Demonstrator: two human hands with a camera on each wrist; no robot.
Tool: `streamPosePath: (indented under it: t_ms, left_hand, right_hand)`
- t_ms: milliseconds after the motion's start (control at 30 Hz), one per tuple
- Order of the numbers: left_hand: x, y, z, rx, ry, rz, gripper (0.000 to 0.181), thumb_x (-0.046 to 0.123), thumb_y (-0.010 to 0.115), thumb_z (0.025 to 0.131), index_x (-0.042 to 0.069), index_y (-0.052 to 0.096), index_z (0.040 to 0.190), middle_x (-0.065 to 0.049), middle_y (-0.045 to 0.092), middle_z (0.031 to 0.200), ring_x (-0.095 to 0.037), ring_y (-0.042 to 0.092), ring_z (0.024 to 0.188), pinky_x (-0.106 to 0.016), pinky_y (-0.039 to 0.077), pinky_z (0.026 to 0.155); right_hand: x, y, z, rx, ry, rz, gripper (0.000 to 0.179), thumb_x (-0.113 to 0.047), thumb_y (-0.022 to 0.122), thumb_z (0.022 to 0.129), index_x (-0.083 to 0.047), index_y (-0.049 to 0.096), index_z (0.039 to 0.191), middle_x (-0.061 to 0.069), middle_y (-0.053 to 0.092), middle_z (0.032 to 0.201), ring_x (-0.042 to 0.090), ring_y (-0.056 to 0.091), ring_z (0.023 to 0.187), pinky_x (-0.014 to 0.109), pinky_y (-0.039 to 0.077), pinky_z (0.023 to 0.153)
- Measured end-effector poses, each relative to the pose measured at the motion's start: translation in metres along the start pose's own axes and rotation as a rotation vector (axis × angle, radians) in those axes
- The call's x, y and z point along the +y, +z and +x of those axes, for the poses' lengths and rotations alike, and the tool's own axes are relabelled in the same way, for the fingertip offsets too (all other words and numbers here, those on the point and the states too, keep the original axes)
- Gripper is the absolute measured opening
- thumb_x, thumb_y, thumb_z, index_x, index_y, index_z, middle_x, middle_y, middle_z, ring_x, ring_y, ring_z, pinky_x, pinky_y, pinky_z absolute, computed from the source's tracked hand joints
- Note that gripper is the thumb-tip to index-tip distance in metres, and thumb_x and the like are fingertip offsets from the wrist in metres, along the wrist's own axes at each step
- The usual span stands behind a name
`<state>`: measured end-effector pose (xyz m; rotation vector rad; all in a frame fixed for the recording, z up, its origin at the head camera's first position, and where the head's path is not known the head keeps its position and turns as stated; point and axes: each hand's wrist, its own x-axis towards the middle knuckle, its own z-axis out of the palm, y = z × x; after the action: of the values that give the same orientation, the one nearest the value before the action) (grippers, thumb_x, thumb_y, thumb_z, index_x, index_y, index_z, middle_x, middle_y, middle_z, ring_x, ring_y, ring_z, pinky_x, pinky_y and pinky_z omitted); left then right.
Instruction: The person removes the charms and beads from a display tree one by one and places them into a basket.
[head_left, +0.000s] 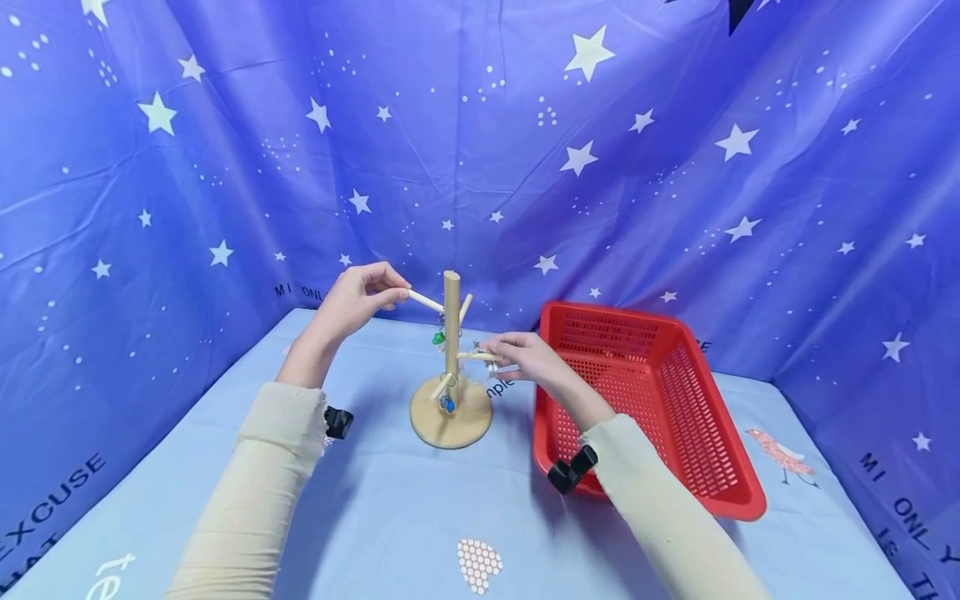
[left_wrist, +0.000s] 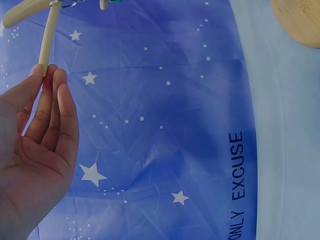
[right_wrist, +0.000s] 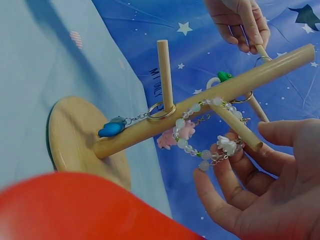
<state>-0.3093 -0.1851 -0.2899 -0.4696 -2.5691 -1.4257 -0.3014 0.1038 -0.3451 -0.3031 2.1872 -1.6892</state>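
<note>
A wooden stand [head_left: 452,325] with a round base and several side pegs stands upright on the table. In the head view, my left hand [head_left: 356,300] pinches the tip of its upper left peg [left_wrist: 48,42] between thumb and fingers. A beaded bracelet [right_wrist: 182,143] with a white flower charm [right_wrist: 226,145] hangs from a peg on the right. Beside it is my right hand [right_wrist: 270,175], its loosely bent fingers touching the beads and its thumb apart. A blue charm [right_wrist: 112,129] on a ring, a pink charm [right_wrist: 167,137] and a green charm [right_wrist: 224,76] also hang there.
A red plastic basket [head_left: 723,507] stands on the table right of the stand, under my right forearm. Its rim blurs across the lower right wrist view. A blue star-patterned curtain [head_left: 480,150] rises behind and beside the light blue tablecloth [head_left: 390,517].
</note>
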Motion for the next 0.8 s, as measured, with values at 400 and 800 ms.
streamPosePath:
  t_ms: [400, 800]
  left_hand:
    - [-0.001, 0.0, -0.001, 0.0, 0.009, -0.004, 0.018, 0.016, 0.066, 0.097, 0.002, 0.069, 0.107, -0.023, 0.072, 0.107, -0.003, 0.067, 0.08, -0.027, 0.06, 0.081]
    - [0.0, 0.0, -0.001, 0.004, 0.016, -0.001, 0.019, 0.017, 0.065, 0.098, 0.001, 0.068, 0.107, -0.023, 0.071, 0.106, -0.002, 0.067, 0.079, -0.04, 0.06, 0.086]
  right_hand:
    - [0.003, -0.006, -0.006, 0.047, -0.049, -0.001, 0.029, -0.013, 0.063, 0.097, 0.005, 0.064, 0.119, 0.003, 0.065, 0.105, 0.012, 0.062, 0.091, 0.046, 0.057, 0.097]
    - [0.001, -0.019, -0.019, 0.074, -0.117, -0.023, 0.031, -0.012, 0.064, 0.097, 0.009, 0.063, 0.12, 0.003, 0.067, 0.097, 0.009, 0.064, 0.09, 0.03, 0.061, 0.086]
